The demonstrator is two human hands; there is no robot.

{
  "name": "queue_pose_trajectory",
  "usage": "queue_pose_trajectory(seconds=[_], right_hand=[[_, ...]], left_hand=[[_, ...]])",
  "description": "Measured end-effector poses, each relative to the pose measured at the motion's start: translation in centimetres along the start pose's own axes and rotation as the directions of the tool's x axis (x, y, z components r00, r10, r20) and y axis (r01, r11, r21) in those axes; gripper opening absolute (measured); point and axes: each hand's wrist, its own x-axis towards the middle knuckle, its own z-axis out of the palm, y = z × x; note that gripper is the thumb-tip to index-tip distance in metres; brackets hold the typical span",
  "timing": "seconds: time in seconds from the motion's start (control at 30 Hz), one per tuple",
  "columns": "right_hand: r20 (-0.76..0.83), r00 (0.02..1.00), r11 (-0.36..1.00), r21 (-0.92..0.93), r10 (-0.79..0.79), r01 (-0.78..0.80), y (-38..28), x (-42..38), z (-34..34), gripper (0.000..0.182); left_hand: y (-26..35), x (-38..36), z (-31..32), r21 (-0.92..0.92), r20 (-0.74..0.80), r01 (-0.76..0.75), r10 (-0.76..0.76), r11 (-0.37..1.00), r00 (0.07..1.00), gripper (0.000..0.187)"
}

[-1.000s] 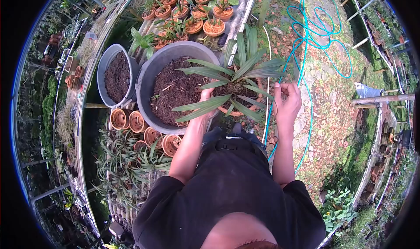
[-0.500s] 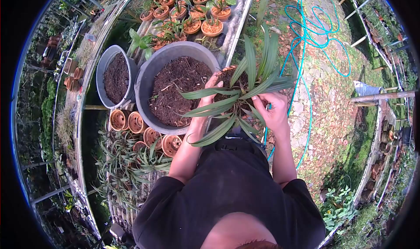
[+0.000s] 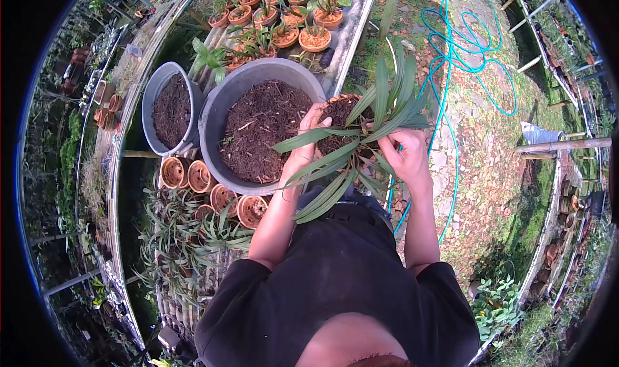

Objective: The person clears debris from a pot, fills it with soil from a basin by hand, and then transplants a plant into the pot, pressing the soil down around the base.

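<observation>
A plant with long pleated green leaves (image 3: 332, 157) is in a soil-filled clay pot (image 3: 336, 111) in front of my chest. My left hand (image 3: 309, 125) grips the pot's left side, its thumb over the rim. At the plant's base, on the right, my right hand (image 3: 407, 153) is closed among the leaves, its fingertips partly hidden by them; what they pinch cannot be made out. Just left of my left hand stands a big grey tub of dark soil (image 3: 205, 131), and beyond it a smaller grey tub (image 3: 147, 112), also holding soil.
Potted plants (image 3: 314, 38) stand on the bench at the top. Empty clay pots (image 3: 251, 210) and spiky plants (image 3: 187, 238) lie at lower left. A blue-green hose (image 3: 447, 57) loops over the leaf-strewn path at right. A post (image 3: 390, 9) rises near the bench.
The plant has turned and tilted slightly, its leaves shifting right and down, so more of the pot's soil shows. My right hand has moved slightly with it.
</observation>
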Motion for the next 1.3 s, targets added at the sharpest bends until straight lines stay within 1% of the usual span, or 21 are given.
queue_pose_trajectory(seconds=[0.03,0.07,0.1,0.17,0.2,0.23,0.27,0.37,0.47,0.5,0.53,0.57,0.67,0.73,0.83,0.93,1.03,1.13,1.17,1.27,1.3], right_hand=[[0.015,0.998,0.997,-0.042,-0.059,0.060,0.1,0.3,-0.3,0.010],[0.047,0.998,0.998,-0.052,-0.033,0.035,0.4,0.3,-0.4,0.006],[0.079,0.997,0.998,-0.063,-0.007,0.012,0.8,0.3,-0.6,0.010],[0.113,0.993,0.996,-0.082,0.036,-0.027,0.5,0.4,-0.8,0.010],[0.113,0.992,0.995,-0.092,0.054,-0.044,-0.4,0.8,-1.0,0.014],[0.114,0.991,0.993,-0.101,0.073,-0.061,-0.9,1.1,-1.2,0.024],[0.118,0.991,0.994,-0.098,0.068,-0.057,-0.7,0.9,-1.1,0.026],[0.132,0.989,0.995,-0.084,0.065,-0.054,0.0,0.8,-0.7,0.028],[0.163,0.980,0.992,-0.077,0.112,-0.101,-0.3,1.1,-0.5,0.029],[0.185,0.972,0.988,-0.086,0.146,-0.131,-0.1,1.1,-0.5,0.029],[0.207,0.962,0.982,-0.096,0.179,-0.162,0.0,1.1,-0.4,0.029],[0.200,0.966,0.985,-0.085,0.166,-0.152,0.2,1.1,-0.3,0.030],[0.182,0.971,0.988,-0.051,0.152,-0.145,0.7,1.1,0.2,0.035],[0.182,0.968,0.985,-0.030,0.175,-0.172,0.9,1.0,0.4,0.040],[0.132,0.980,0.989,-0.001,0.147,-0.148,0.6,0.9,0.9,0.039],[0.137,0.973,0.977,0.077,0.189,-0.200,1.3,0.6,1.5,0.037],[0.080,0.966,0.944,0.207,0.247,-0.258,2.3,-0.1,2.2,0.027],[-0.013,0.964,0.907,0.343,0.264,-0.244,2.4,-0.3,2.5,0.015],[-0.009,0.959,0.890,0.375,0.284,-0.260,2.7,-0.5,2.5,0.012],[-0.020,0.941,0.848,0.440,0.338,-0.295,3.0,-0.8,2.1,0.006],[-0.040,0.934,0.844,0.443,0.355,-0.301,2.3,-0.7,1.6,0.006]], left_hand=[[0.6,0.3,0.3,-0.074,-0.029,0.103,-0.106,0.992,0.994,0.071],[1.1,0.6,0.6,-0.151,-0.049,0.202,-0.212,0.968,0.976,0.072],[0.1,1.1,0.0,-0.128,-0.002,0.202,-0.204,0.971,0.979,0.071],[-2.9,1.9,-1.8,-0.082,0.091,0.199,-0.192,0.977,0.977,0.069],[-2.3,1.8,-1.4,-0.035,0.046,0.190,-0.188,0.981,0.981,0.067],[-1.1,1.4,-0.6,0.011,0.001,0.183,-0.183,0.983,0.983,0.065],[-0.4,1.2,-0.1,0.058,-0.044,0.177,-0.175,0.982,0.984,0.063],[-1.4,0.9,-1.4,0.168,0.090,0.046,-0.062,0.985,0.994,0.063],[0.8,1.0,-0.8,0.006,0.115,0.299,-0.298,0.954,0.948,0.062],[1.4,0.5,0.0,-0.062,-0.028,0.392,-0.394,0.918,0.918,0.059],[1.2,0.1,-0.4,-0.094,0.007,0.369,-0.370,0.925,0.929,0.059],[0.6,-0.3,-1.1,-0.127,0.041,0.346,-0.344,0.930,0.938,0.060],[-1.6,0.2,-1.9,-0.057,0.026,0.331,-0.330,0.942,0.944,0.066],[-2.2,0.5,-2.0,-0.068,0.007,0.352,-0.352,0.933,0.936,0.067],[-3.7,1.0,-2.4,-0.097,-0.020,0.344,-0.347,0.934,0.938,0.067],[-3.8,0.9,-2.9,-0.167,0.042,0.365,-0.363,0.916,0.931,0.062],[-2.0,0.2,-2.0,-0.252,0.079,0.365,-0.357,0.896,0.931,0.056],[0.0,0.6,-0.4,-0.293,-0.016,0.407,-0.430,0.865,0.903,0.057],[1.5,0.5,0.1,-0.237,0.015,0.449,-0.459,0.862,0.889,0.061],[0.1,0.9,-0.4,-0.297,0.022,0.406,-0.419,0.864,0.908,0.064],[1.7,0.5,0.7,-0.381,-0.024,0.404,-0.445,0.832,0.895,0.056]])
